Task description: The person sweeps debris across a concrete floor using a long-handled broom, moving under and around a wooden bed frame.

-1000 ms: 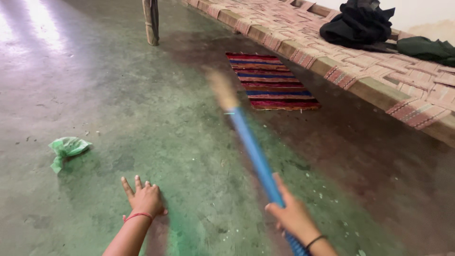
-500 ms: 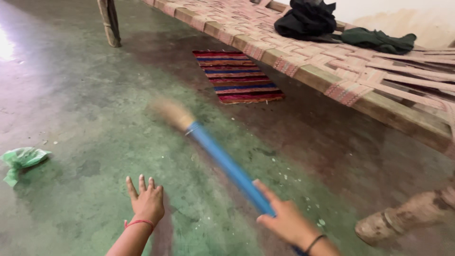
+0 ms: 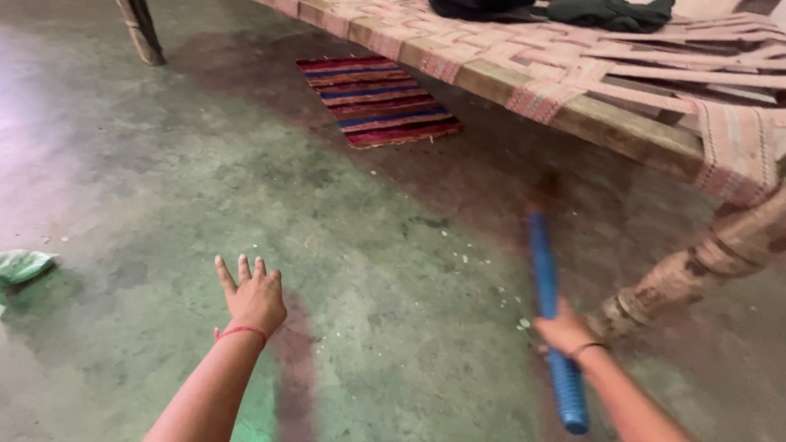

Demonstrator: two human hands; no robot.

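My right hand [image 3: 565, 331] is clamped around the blue broom handle [image 3: 546, 282], which points far toward the woven bed [image 3: 573, 90] on the right; its head is blurred. My left hand [image 3: 254, 299] hangs with fingers spread above the green floor [image 3: 368, 270], holding nothing.

free: bare floor [image 3: 164, 164] left and centre | blocked: cot [image 3: 589, 90] upper right, leg [image 3: 696, 270] right | rug [image 3: 377, 98] top centre
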